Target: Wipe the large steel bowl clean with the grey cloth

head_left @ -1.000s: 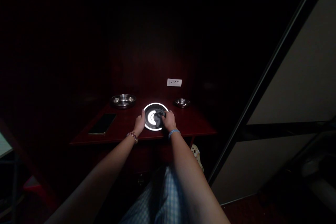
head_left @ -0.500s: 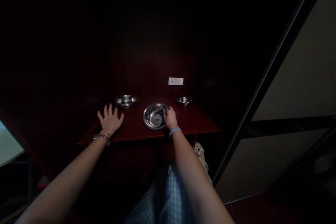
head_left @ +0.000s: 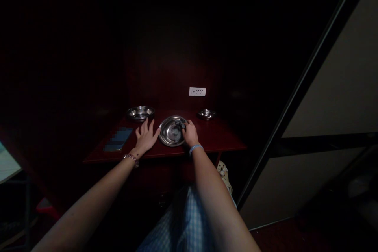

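A round steel plate lies on a dark red wooden table. My right hand is closed on a dark grey cloth that rests inside the plate at its right side. My left hand lies flat on the table with fingers spread, its thumb beside the plate's left rim. It holds nothing. A bead bracelet is on my left wrist and a light blue band on my right.
A larger steel bowl stands at the back left and a small steel bowl at the back right. A dark phone lies at the table's left. A white wall socket is behind. A pale panel stands to the right.
My left hand left the plate's rim, swung out to the left over the phone, and has come back to rest beside the plate. My right hand stays on the cloth.
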A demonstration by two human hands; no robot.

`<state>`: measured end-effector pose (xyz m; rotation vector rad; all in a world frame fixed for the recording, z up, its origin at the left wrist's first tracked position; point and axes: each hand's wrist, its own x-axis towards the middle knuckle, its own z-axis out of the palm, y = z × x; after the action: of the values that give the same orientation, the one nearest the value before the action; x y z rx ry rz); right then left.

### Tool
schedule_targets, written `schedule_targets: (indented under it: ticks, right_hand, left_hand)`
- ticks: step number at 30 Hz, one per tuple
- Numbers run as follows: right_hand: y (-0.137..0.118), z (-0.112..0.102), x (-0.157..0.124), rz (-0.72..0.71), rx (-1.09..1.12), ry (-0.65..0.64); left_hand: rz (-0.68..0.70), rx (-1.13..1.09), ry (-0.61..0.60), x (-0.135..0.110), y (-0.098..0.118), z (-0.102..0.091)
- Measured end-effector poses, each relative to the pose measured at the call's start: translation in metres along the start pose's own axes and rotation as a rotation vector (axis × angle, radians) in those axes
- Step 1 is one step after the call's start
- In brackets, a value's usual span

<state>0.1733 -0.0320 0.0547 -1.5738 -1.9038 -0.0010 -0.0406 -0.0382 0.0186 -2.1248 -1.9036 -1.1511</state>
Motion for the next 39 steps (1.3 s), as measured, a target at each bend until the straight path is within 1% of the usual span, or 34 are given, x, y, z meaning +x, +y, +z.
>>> schedule_targets:
  ticks: [2, 3, 4, 6, 7, 8, 11, 15, 17, 19, 21, 23, 26, 29, 34, 36, 39]
  right_hand:
    - [0.002, 0.002, 0.0, -0.018, 0.019, 0.013]
    - [0.003, 0.002, -0.001, -0.032, 0.03, 0.022]
    - [0.004, 0.003, -0.001, -0.05, 0.039, 0.029]
    - [0.005, 0.003, -0.001, -0.073, 0.046, 0.037]
    - [0.006, 0.004, -0.001, -0.077, 0.045, 0.035]
    - [0.006, 0.003, -0.001, -0.078, 0.043, 0.032]
    - [0.008, 0.002, -0.001, -0.076, 0.05, 0.029]
    - [0.011, 0.0, -0.004, -0.06, 0.041, 0.011]
    - [0.011, -0.001, -0.006, -0.03, -0.004, -0.03]
    - [0.009, 0.0, -0.008, -0.01, -0.062, -0.062]
    - [0.006, 0.0, -0.009, -0.031, -0.113, -0.065]
    - [0.004, 0.0, -0.01, -0.082, -0.154, -0.057]
    - [0.001, 0.0, -0.01, -0.161, -0.209, -0.062]
    - [0.0, 0.0, -0.011, -0.21, -0.236, -0.064]
    - [-0.001, 0.001, -0.012, -0.237, -0.242, -0.066]
    - [-0.002, 0.002, -0.012, -0.254, -0.239, -0.078]
    - [-0.004, 0.002, -0.012, -0.328, -0.237, -0.08]
  left_hand:
    - [0.003, -0.219, -0.012, 0.002, 0.015, 0.013]
    - [-0.022, -0.335, 0.008, 0.004, 0.02, 0.02]
    - [-0.064, -0.444, 0.043, 0.005, 0.025, 0.026]
    - [-0.196, -0.644, 0.108, 0.009, 0.03, 0.037]
    - [-0.25, -0.737, 0.1, 0.011, 0.03, 0.04]
    - [-0.276, -0.821, 0.063, 0.012, 0.031, 0.043]
    - [-0.239, -0.98, -0.038, 0.014, 0.028, 0.044]
    - [-0.174, -1.047, -0.112, 0.013, 0.025, 0.041]
    - [-0.177, -1.074, -0.16, 0.012, 0.026, 0.042]
    - [-0.188, -1.101, -0.176, 0.011, 0.027, 0.043]
    - [-0.173, -1.127, -0.15, 0.01, 0.029, 0.044]
    - [-0.148, -1.142, -0.102, 0.01, 0.03, 0.043]
    - [-0.124, -1.14, -0.04, 0.008, 0.03, 0.041]
    - [-0.103, -1.121, 0.002, 0.008, 0.029, 0.041]
    - [-0.134, -1.074, 0.026, 0.008, 0.027, 0.042]
    - [-0.127, -1.062, 0.033, 0.009, 0.026, 0.043]
    - [-0.119, -1.054, 0.066, 0.01, 0.025, 0.044]
